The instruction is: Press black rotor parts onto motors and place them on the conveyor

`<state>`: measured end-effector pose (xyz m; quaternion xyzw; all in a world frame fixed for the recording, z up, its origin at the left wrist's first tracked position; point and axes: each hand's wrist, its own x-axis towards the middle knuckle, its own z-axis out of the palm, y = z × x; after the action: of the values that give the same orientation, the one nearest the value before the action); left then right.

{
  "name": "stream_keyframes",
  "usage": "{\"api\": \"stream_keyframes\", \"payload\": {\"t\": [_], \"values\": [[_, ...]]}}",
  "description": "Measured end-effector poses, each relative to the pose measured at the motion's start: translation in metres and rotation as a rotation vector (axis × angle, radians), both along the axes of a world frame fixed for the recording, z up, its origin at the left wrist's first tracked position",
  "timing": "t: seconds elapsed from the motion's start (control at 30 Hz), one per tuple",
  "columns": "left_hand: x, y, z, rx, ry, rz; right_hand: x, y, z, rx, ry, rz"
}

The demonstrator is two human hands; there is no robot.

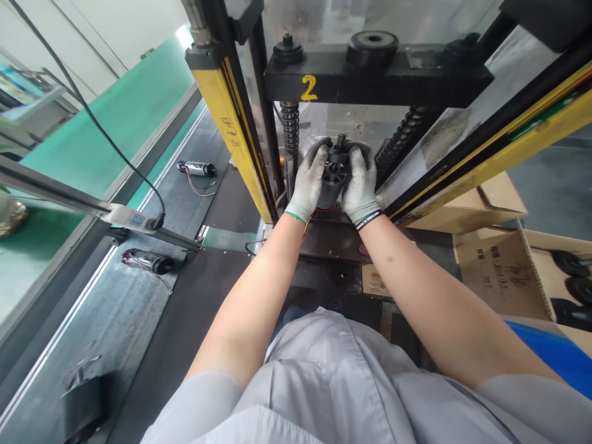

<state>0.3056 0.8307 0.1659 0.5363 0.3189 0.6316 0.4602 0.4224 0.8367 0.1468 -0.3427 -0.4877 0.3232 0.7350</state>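
Left hand (309, 180): gloved in grey, fingers curled closed around the left side of the motor part (333, 176), thumb side pressed against it
Right hand (361, 182): gloved in grey with a dark wristband, fingers wrapped closed around the right side of the same motor part
Motor part: dark, round, with a short shaft pointing up; held between both hands inside the press (370, 74), below the black crossbar marked with a yellow 2, between 2 coiled springs
Press frame: black top bar, yellow guard posts (231, 123) slanting down on the left and on the right
Red wires: just visible under the motor part, near the wrists
Conveyor belt (139, 320): dark, running along the left; 2 wired motors lying on it well apart, 1 far up (197, 168), 1 nearer (148, 262); another dark item at the bottom left, too blurred to name
Cardboard box (504, 271): open, at the right; dark round discs (571, 274) inside, partly cut off by the edge
Second box (462, 213): behind the first, beside the press; contents cannot be told
Blue container (555, 354): at the right, under the right forearm; contents hidden
Clothing: grey short-sleeved shirt, bare forearms
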Motion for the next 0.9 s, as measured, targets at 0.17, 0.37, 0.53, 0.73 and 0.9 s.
{"api": "stream_keyframes", "payload": {"t": [0.17, 0.37, 0.53, 0.73, 0.9], "values": [[0.0008, 0.0029, -0.0018, -0.010, -0.007, -0.006, 0.0004, 0.0010, -0.0001, 0.005, 0.027, 0.022], [0.0009, 0.0065, -0.0059, 0.005, -0.044, -0.026, 0.0020, 0.0015, -0.0010, 0.011, 0.032, 0.031], [0.0012, 0.0064, -0.0074, -0.020, -0.065, -0.029, 0.0028, 0.0025, -0.0019, 0.017, 0.021, 0.025], [0.0019, 0.0051, -0.0066, -0.030, -0.093, -0.030, 0.0020, 0.0038, -0.0021, 0.029, 0.021, 0.019], [0.0022, 0.0052, -0.0067, -0.044, -0.103, -0.037, 0.0025, 0.0045, -0.0030, 0.037, 0.032, 0.026]]}}
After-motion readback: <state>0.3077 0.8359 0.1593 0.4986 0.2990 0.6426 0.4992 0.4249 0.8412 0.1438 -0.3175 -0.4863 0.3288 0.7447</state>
